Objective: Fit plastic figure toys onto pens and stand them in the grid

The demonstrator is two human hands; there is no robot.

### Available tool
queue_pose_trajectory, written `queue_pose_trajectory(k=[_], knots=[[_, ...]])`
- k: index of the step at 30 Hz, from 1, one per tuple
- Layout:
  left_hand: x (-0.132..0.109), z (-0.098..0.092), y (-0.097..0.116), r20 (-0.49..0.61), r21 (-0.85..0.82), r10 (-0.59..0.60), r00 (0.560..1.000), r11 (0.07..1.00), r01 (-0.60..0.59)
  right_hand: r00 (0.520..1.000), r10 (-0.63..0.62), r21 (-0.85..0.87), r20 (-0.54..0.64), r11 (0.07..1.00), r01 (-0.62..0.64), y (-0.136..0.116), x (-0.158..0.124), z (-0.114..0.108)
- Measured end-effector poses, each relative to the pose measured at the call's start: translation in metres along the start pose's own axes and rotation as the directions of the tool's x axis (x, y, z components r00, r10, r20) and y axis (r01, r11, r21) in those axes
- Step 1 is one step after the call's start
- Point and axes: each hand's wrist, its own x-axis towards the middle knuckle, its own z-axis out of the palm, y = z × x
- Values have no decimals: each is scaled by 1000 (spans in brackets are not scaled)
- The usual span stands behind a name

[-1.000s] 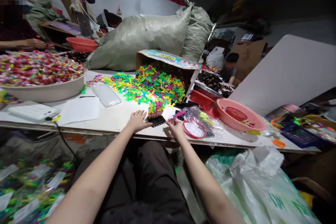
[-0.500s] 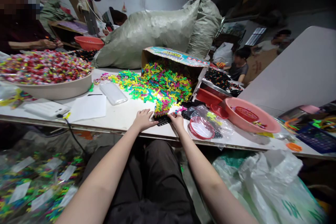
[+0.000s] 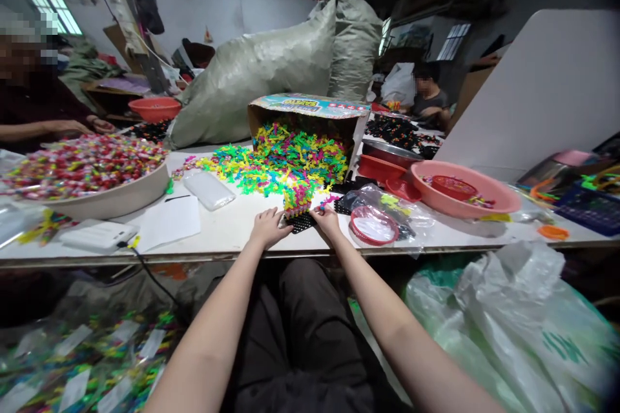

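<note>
A black perforated tray [image 3: 303,224] lies near the table's front edge. Rows of small colourful plastic figures [image 3: 297,199] stand upright along its far part. My left hand [image 3: 268,228] rests at the tray's left side, fingers spread and thumb reaching onto its edge. At the right side, my right hand [image 3: 327,220] is closed in a pinch, with a small pink and blue plastic figure at its fingertips. Behind the tray, a tipped cardboard box [image 3: 310,107] spills a heap of loose figures [image 3: 300,153] across the white table.
A wide basin [image 3: 130,197] of wrapped pieces stands left, near a co-worker's hands. A clear plastic case [image 3: 209,190] and white paper [image 3: 169,222] lie nearby. To the right are a red basket [image 3: 372,226] and pink basin [image 3: 465,200]. Big woven sacks [image 3: 271,71] stand behind.
The camera view has tilted and shifted, so the table sits more level. Both hands stay beside the tray with little visible movement.
</note>
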Motion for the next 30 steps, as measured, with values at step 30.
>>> queue_pose_trajectory(k=[30], knots=[[1,-6,4,6,30,-2,1000,1000,1,998,52,170,41,984,-58,3,9,2]])
